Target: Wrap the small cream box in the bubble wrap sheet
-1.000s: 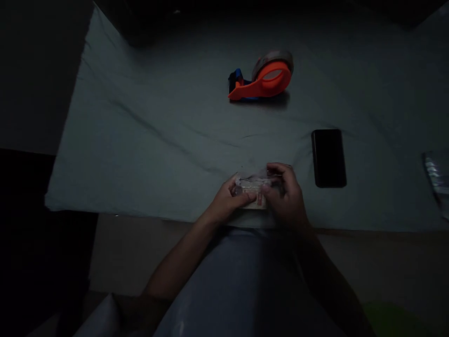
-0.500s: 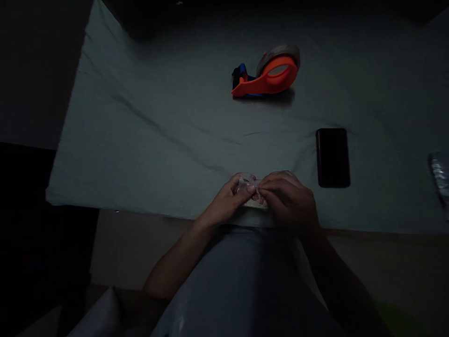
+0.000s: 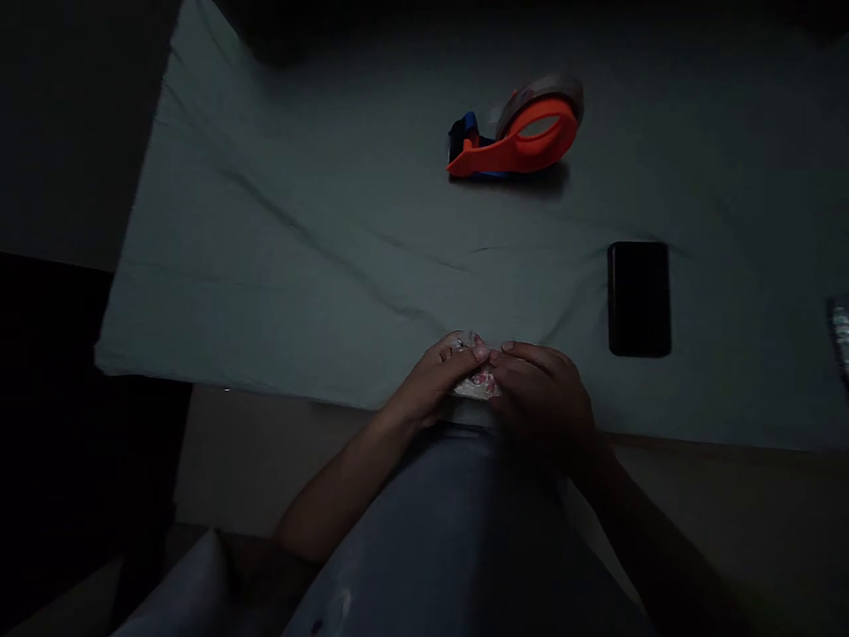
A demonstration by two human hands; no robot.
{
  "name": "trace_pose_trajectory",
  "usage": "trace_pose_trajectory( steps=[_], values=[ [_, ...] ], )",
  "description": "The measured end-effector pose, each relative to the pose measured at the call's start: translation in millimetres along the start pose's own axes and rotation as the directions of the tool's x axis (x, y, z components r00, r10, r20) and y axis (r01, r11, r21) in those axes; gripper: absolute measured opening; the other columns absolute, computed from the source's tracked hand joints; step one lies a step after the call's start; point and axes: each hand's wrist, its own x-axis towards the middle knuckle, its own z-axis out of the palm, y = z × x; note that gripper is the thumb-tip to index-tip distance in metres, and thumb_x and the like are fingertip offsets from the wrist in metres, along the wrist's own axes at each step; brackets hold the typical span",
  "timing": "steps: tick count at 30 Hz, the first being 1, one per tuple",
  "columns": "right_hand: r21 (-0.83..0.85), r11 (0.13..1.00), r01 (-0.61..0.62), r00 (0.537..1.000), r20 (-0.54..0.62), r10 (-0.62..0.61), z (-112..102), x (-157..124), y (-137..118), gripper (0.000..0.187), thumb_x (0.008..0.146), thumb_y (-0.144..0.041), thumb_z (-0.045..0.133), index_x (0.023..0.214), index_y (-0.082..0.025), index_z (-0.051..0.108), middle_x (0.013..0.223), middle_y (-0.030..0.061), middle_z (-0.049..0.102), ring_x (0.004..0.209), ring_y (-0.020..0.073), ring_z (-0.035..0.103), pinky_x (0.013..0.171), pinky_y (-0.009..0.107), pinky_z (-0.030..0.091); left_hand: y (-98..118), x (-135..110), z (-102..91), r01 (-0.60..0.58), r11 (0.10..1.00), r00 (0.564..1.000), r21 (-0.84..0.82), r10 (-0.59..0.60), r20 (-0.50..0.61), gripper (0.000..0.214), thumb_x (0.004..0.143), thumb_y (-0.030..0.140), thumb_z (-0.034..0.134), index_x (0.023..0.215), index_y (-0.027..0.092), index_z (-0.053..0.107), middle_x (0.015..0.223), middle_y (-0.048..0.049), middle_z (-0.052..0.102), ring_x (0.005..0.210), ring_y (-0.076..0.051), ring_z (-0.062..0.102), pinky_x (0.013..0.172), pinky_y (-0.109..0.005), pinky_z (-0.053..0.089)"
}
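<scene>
Both hands meet at the near edge of a table covered with a grey cloth [image 3: 279,265]. My left hand [image 3: 434,379] and my right hand [image 3: 545,400] are closed on a small pale packet [image 3: 476,382] with reddish marks, pinched between the fingertips. Most of the packet is hidden under the fingers. The light is very dim.
An orange and blue tape dispenser [image 3: 521,133] with a roll of tape lies at the back of the cloth. A black phone [image 3: 639,298] lies flat to the right of my hands. Something shiny [image 3: 839,332] shows at the right edge. My lap is below the table edge.
The packet was spread wider between my hands a second ago. Now my fingers have drawn together over it, and it looks folded smaller. The view has shifted slightly.
</scene>
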Motion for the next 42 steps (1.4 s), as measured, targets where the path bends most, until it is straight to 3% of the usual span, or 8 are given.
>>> trace_pose_trajectory(
  steps=[9,12,15,19,25,29,33,42],
  values=[
    [0.151,0.978,-0.145,0.984,-0.084,0.159,0.1,-7.8,-1.4,0.027,0.087,-0.031,0.057,0.114,-0.028,0.055,0.102,0.0059,0.066,0.098,0.0229,0.063,0.082,0.039,0.052,-7.3,0.2,-2.9,0.010,0.998,0.999,0.059,-0.007,-0.036,0.034,0.063,0.035,0.073,0.085,0.018,0.054,0.064,0.0067,0.054,0.054,-0.006,0.049,0.054,-0.018,0.036],
    [0.270,0.946,-0.180,0.967,-0.128,0.221,-2.1,-11.7,3.0,0.055,0.079,-0.040,0.069,0.128,-0.029,0.047,0.108,0.0079,0.062,0.107,0.0274,0.059,0.087,0.045,0.052,-3.7,-2.3,-1.7,-0.061,0.979,0.991,0.194,0.083,-0.105,0.032,0.062,0.028,0.073,0.086,0.018,0.054,0.063,0.0076,0.052,0.053,-0.005,0.046,0.052,-0.017,0.035],
    [0.299,0.922,-0.248,0.968,0.050,0.244,0.4,-12.6,6.3,0.079,0.078,-0.046,0.069,0.144,-0.026,0.031,0.130,0.0133,0.054,0.119,0.0312,0.052,0.092,0.050,0.051,-2.4,-3.3,-2.7,-0.124,0.948,0.985,0.293,0.153,-0.076,0.036,0.065,0.029,0.073,0.095,0.017,0.056,0.074,0.0041,0.058,0.063,-0.008,0.054,0.061,-0.019,0.042],
    [0.292,0.927,-0.237,0.970,0.115,0.212,10.5,-5.9,12.4,0.075,0.083,-0.030,0.065,0.147,-0.027,0.025,0.124,0.0112,0.059,0.115,0.0283,0.054,0.094,0.048,0.050,-7.2,-1.1,-13.1,-0.277,0.922,0.960,0.270,0.277,0.040,0.053,0.077,0.047,0.066,0.120,0.020,0.053,0.118,-0.0080,0.061,0.108,-0.021,0.060,0.091,-0.032,0.048],
    [0.199,0.947,-0.252,0.962,0.156,0.223,22.1,3.7,29.2,0.070,0.082,-0.035,0.067,0.143,-0.022,0.033,0.130,0.0157,0.055,0.120,0.0313,0.051,0.099,0.053,0.046,-6.7,-0.4,-37.9,-0.556,0.683,0.746,0.474,0.661,-0.078,0.033,0.085,0.037,0.062,0.113,0.022,0.057,0.127,-0.0087,0.056,0.125,-0.022,0.050,0.109,-0.041,0.038],
    [0.255,0.921,-0.296,0.955,0.105,0.278,14.5,0.5,35.9,0.055,0.086,-0.037,0.061,0.135,-0.020,0.045,0.129,0.0155,0.057,0.122,0.0292,0.052,0.103,0.051,0.043,-11.8,-1.3,-41.9,-0.550,0.535,0.714,0.642,0.699,0.029,0.024,0.086,0.029,0.060,0.108,0.020,0.059,0.117,-0.0087,0.059,0.117,-0.021,0.055,0.107,-0.040,0.040],
    [0.310,0.872,-0.379,0.925,0.112,0.363,9.9,-1.4,39.8,0.040,0.093,-0.026,0.049,0.132,-0.022,0.050,0.129,0.0120,0.059,0.122,0.0240,0.053,0.104,0.047,0.043,-24.2,5.1,-34.7,-0.541,0.390,0.696,0.745,0.705,0.137,0.045,0.084,0.028,0.063,0.126,0.021,0.048,0.128,-0.0106,0.053,0.122,-0.023,0.050,0.108,-0.041,0.039],
    [0.388,0.865,-0.318,0.948,0.135,0.288,19.5,3.4,32.3,0.032,0.088,-0.022,0.056,0.119,-0.022,0.058,0.112,0.0089,0.065,0.105,0.0213,0.062,0.087,0.040,0.054,-27.5,7.6,-28.2,-0.526,0.261,0.675,0.809,0.708,0.210,0.051,0.081,0.029,0.069,0.127,0.022,0.046,0.126,-0.0109,0.052,0.121,-0.024,0.048,0.105,-0.043,0.040]
  ],
)
